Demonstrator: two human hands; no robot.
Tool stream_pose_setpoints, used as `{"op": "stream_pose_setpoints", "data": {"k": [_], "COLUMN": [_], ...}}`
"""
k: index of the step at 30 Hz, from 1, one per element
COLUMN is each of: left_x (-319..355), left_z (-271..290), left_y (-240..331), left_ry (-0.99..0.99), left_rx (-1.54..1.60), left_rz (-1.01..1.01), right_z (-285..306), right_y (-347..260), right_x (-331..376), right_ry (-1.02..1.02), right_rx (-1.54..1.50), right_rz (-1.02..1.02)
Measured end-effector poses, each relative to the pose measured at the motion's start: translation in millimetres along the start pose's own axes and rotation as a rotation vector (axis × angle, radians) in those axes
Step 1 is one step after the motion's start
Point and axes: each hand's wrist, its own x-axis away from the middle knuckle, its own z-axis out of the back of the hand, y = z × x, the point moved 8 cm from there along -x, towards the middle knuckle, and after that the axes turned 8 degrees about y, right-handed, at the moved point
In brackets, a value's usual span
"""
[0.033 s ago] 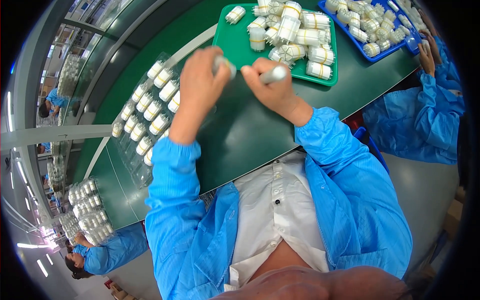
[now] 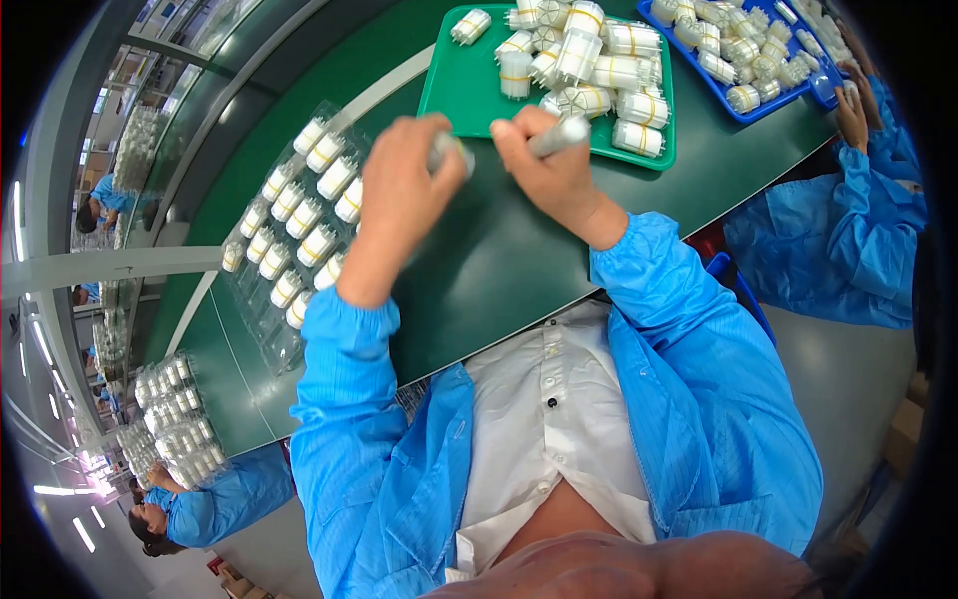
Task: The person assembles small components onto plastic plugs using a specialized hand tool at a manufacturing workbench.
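Note:
My left hand (image 2: 407, 190) is curled around a whitish cylindrical part (image 2: 454, 157), smeared by motion and mostly covered by the fingers. To its right, my right hand (image 2: 554, 180) is closed around a thick, pale marker-like stick (image 2: 562, 136), its rounded end pointing up and right; I cannot make out its exact kind. The two hands are a short way apart, over the near edge of a green tray (image 2: 459, 85). In that tray lie several white cylindrical parts (image 2: 579, 58) with yellow bands and thin pins at their ends.
A clear plastic blister tray (image 2: 261, 324) with rows of similar parts lies left on the dark green table (image 2: 479, 270). A blue tray (image 2: 743, 115) of white parts stands at the far right, near a co-worker's hands (image 2: 853, 115). Another person (image 2: 215, 499) sits at the lower left.
My right hand has tilted slightly and the stick's end has moved a little up and right. My left hand has shifted slightly downward with the part. The trays stay practically in place.

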Motion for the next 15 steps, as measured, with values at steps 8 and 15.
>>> {"op": "stream_pose_setpoints", "data": {"k": [8, 15], "left_x": [78.3, 75.0], "left_z": [-10.6, -25.7], "left_y": [-5.9, 0.4], "left_ry": [0.095, 0.064], "left_rx": [0.226, 0.314], "left_rz": [0.137, 0.094], "right_z": [-20.8, -26.5], "right_y": [0.6, 7.4], "right_x": [3.1, 7.8], "right_ry": [-0.097, -0.179], "right_rx": [-0.23, -0.152], "right_rz": [-0.316, -0.264]}}
